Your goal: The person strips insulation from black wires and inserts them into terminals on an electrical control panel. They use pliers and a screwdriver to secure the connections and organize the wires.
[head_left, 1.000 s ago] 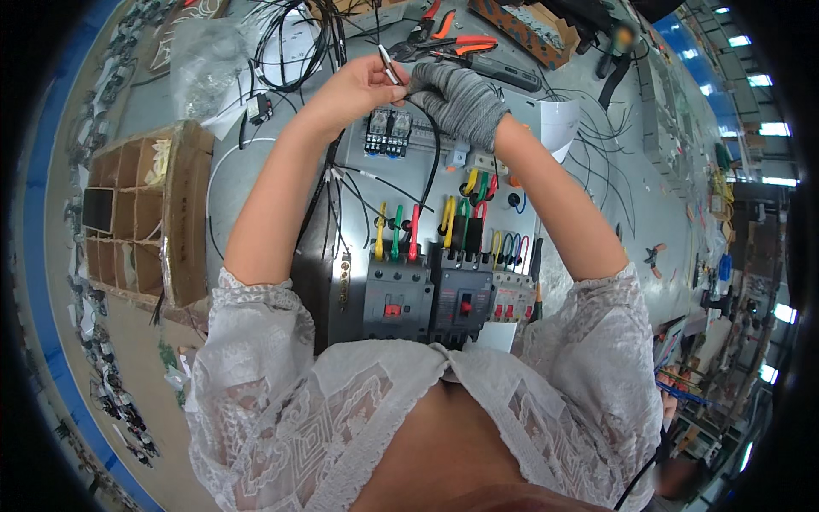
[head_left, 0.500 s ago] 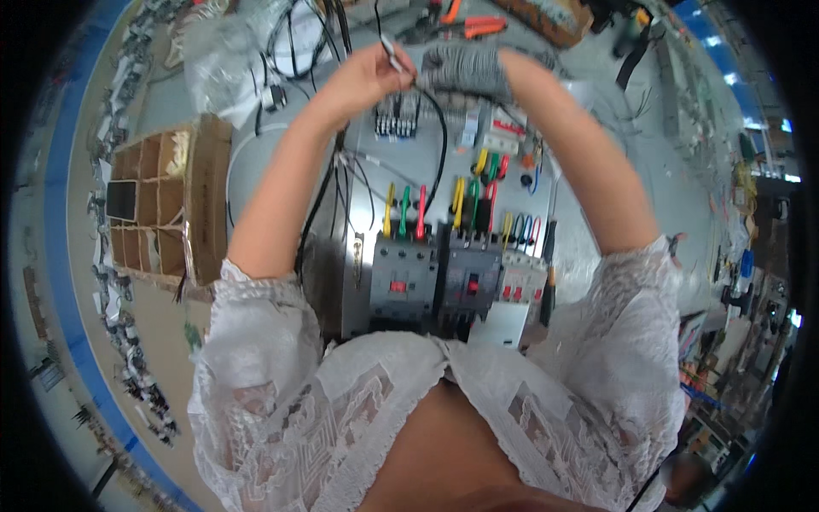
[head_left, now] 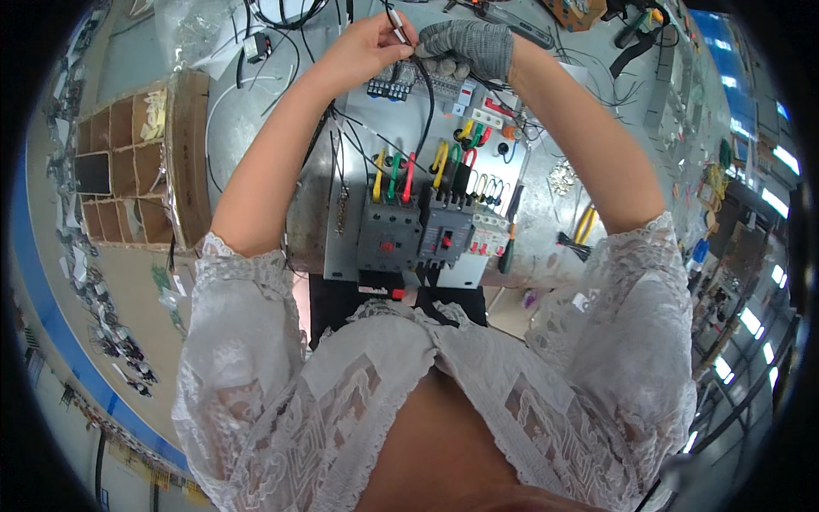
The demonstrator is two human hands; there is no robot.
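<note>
At the far side of the panel, my bare left hand (head_left: 368, 53) pinches a black wire with a white sleeve (head_left: 398, 32) on it. My right hand (head_left: 467, 49), in a grey knit glove with bare fingertips, closes on the same wire just beside it. From the fingers the black wire (head_left: 428, 102) curves down toward a contactor (head_left: 388, 243) on a metal mounting plate (head_left: 339, 247). Next to that stand a dark circuit breaker (head_left: 445, 235) and a smaller white breaker (head_left: 486, 239). Yellow, green and red wires rise from their tops. A black terminal block (head_left: 390, 89) lies just below my hands.
A divided cardboard box (head_left: 183, 162) stands at the left. A screwdriver (head_left: 509, 243) lies along the plate's right edge. Yellow-handled pliers (head_left: 585, 224) and a pile of small parts (head_left: 562, 177) are under my right forearm. Loose black cables (head_left: 281, 19) are coiled at the far left.
My view has shifted, so the plate sits higher in it and its near edge shows. Both hands stay together at the wire, with the fingers a little rearranged.
</note>
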